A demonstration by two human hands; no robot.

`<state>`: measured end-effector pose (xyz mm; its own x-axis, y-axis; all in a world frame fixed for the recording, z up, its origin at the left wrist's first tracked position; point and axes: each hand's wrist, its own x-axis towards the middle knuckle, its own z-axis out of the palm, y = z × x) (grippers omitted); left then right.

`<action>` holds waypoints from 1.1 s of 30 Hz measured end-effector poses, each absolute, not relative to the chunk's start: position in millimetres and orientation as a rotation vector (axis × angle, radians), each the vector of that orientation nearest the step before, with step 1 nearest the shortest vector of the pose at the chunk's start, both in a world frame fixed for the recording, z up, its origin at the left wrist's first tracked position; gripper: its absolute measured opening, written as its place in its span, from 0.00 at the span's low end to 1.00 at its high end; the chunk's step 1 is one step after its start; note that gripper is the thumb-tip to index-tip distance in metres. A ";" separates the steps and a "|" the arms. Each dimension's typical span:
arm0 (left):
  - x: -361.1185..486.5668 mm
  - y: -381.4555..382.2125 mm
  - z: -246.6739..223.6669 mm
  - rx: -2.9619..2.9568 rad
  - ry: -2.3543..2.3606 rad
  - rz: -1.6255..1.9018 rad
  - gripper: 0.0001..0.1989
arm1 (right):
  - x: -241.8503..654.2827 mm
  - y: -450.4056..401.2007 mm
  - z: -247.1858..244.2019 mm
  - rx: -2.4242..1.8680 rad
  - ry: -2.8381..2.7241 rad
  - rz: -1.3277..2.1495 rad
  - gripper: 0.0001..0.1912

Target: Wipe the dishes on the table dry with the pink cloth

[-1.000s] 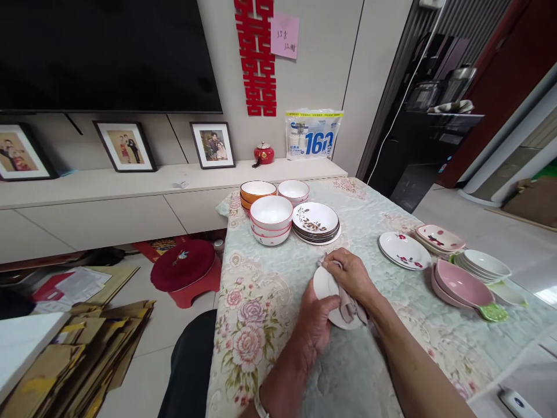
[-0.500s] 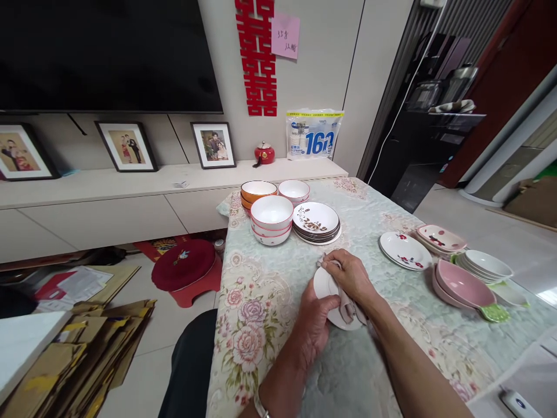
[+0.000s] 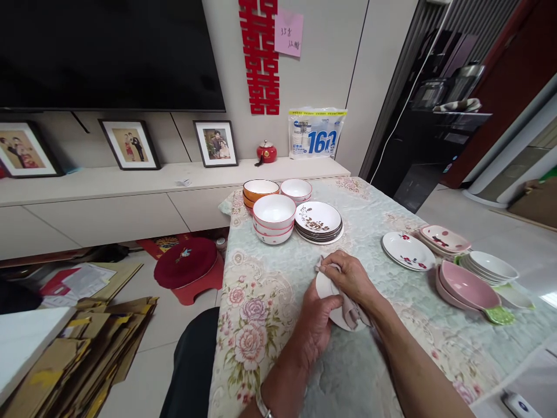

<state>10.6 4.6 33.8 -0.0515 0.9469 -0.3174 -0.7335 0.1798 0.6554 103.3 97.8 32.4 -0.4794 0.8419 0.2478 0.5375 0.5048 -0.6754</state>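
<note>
My left hand (image 3: 318, 316) grips a white plate (image 3: 324, 285) by its left edge, thumb across the upper face. A greyish-pink cloth (image 3: 350, 311) lies over the plate, and my right hand (image 3: 346, 276) is closed on it, pressing it against the plate's far edge. The plate is tilted above the tablecloth and partly hidden by the cloth and my fingers. Beyond my hands stand a stack of brown-flowered plates (image 3: 318, 217) and a stack of white bowls with red rims (image 3: 274, 212).
Orange bowls (image 3: 261, 188) and another white bowl (image 3: 296, 189) stand at the back. On the right are red-flowered plates (image 3: 408, 251), pink bowls (image 3: 470, 283), small white dishes (image 3: 494, 265) and a strawberry-patterned dish (image 3: 446, 237). A red stool (image 3: 187, 264) stands left of the table (image 3: 261, 278).
My right hand and the cloth have shifted slightly on the plate, with the cloth now reaching farther over its far edge. The left hand keeps its grip. The view has shifted slightly.
</note>
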 end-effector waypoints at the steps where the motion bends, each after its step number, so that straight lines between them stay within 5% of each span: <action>1: 10.4 4.3 33.5 0.331 0.836 1.406 0.25 | 103.0 97.2 32.7 -1.119 -2.196 0.698 0.06; 8: 10.8 3.3 33.0 0.358 0.805 1.452 0.29 | 100.1 90.4 35.6 -0.807 -2.354 0.755 0.04; 14: 11.2 5.1 29.1 0.374 0.823 1.418 0.23 | 100.1 91.6 36.0 -1.078 -2.257 0.717 0.06; 24: 11.0 5.2 29.7 0.374 0.823 1.441 0.29 | 100.7 90.0 36.4 -0.922 -2.313 0.798 0.04; 33: 11.6 4.8 30.5 0.369 0.840 1.423 0.23 | 99.5 89.8 37.0 -1.043 -2.300 0.770 0.05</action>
